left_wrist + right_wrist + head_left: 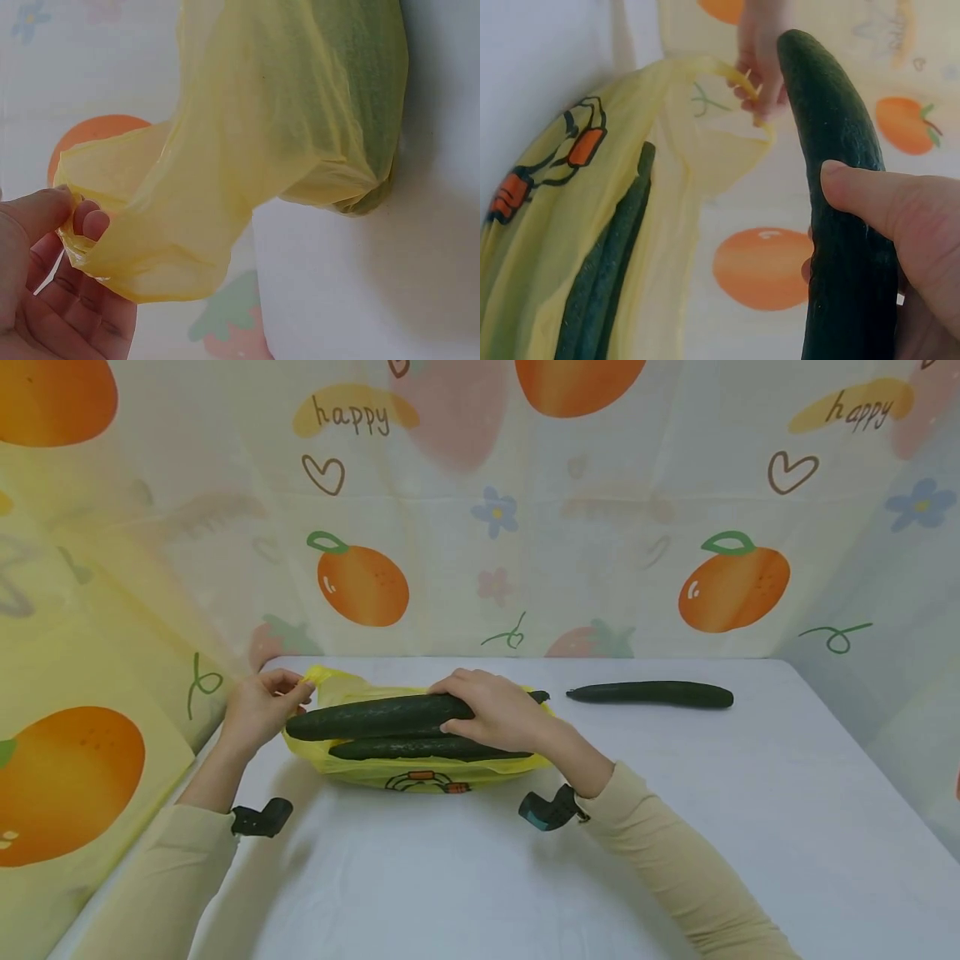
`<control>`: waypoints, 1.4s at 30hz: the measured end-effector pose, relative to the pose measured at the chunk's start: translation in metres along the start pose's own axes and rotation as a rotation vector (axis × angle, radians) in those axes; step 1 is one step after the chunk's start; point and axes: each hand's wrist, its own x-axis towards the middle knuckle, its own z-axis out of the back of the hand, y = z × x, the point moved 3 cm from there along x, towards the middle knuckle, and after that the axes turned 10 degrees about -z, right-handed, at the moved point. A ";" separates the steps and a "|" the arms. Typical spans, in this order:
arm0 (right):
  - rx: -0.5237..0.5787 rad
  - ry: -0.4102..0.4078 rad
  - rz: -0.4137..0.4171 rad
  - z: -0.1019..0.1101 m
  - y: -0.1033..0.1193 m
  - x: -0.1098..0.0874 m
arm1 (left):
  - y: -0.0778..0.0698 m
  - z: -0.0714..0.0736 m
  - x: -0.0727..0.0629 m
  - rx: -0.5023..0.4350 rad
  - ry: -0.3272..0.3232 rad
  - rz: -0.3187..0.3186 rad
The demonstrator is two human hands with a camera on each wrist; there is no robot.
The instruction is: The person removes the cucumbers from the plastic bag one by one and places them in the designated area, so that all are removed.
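Note:
A yellow plastic bag (352, 770) lies on its side on the white table, its opening facing up. My left hand (258, 706) pinches the bag's handle between thumb and fingers at the left end, as the left wrist view (67, 285) also shows. My right hand (495, 714) grips a dark green cucumber (847, 225) from above, holding it over the bag's opening. Below it, at least one more cucumber (420, 748) lies inside the bag; in the right wrist view cucumbers (604, 277) show through the opening. The bag's side hides part of them.
Another cucumber (652, 694) lies by itself on the white table (675, 810), toward the back right. A printed cloth (442, 527) with oranges hangs behind and at the sides. A dark camera is strapped to each wrist.

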 end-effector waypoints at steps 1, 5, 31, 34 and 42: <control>-0.001 -0.002 -0.002 0.002 0.000 -0.001 | 0.000 0.000 0.000 0.008 0.000 0.005; -0.013 -0.016 -0.009 0.008 -0.003 -0.006 | 0.000 0.000 0.001 0.016 -0.001 0.015; 0.008 -0.078 -0.063 0.032 -0.043 -0.043 | -0.001 -0.003 0.001 -0.043 -0.007 0.020; 0.015 -0.078 -0.063 0.034 -0.051 -0.048 | -0.001 -0.003 0.001 -0.033 -0.005 0.015; 0.045 -0.100 -0.071 0.040 -0.070 -0.061 | -0.001 -0.003 0.001 -0.026 -0.001 0.018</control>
